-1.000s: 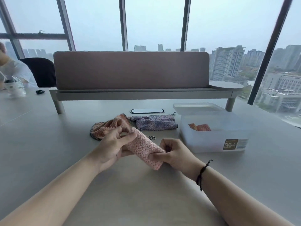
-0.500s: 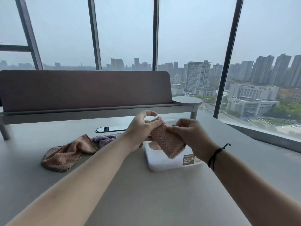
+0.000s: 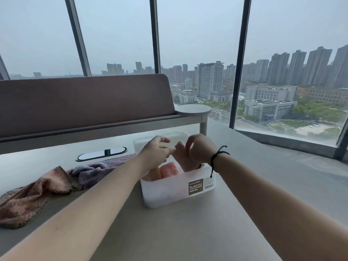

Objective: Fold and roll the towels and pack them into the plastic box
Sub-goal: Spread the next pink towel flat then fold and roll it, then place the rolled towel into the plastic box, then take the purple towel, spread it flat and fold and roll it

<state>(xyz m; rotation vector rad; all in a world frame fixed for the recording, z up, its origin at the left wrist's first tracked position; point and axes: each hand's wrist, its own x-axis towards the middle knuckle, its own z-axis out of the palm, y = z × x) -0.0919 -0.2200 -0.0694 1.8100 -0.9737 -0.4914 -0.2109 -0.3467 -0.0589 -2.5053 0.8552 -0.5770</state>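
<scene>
A translucent plastic box (image 3: pixel 169 193) with a "PLASTIC CONTAINER" label stands on the table in front of me. Inside lie an orange rolled towel (image 3: pixel 153 175) and a pink rolled towel (image 3: pixel 169 169). A third pink roll (image 3: pixel 185 162) stands on end in the box's right part. My right hand (image 3: pixel 200 150) is curled around its top. My left hand (image 3: pixel 156 153) hovers over the box with fingers apart, its fingertips touching the roll's top. Two loose towels lie to the left: a pink-brown one (image 3: pixel 32 199) and a purple one (image 3: pixel 94 170).
The box's lid (image 3: pixel 163 137) lies just behind the box. A cable port (image 3: pixel 102 153) is set into the grey table (image 3: pixel 188 232). A padded divider (image 3: pixel 84 102) with a shelf runs along the back. Windows rise behind and to the right.
Both hands carried the pink roll from above the table to the box and lowered it into the right part. My left hand's fingers have spread open. My view swung to the right.
</scene>
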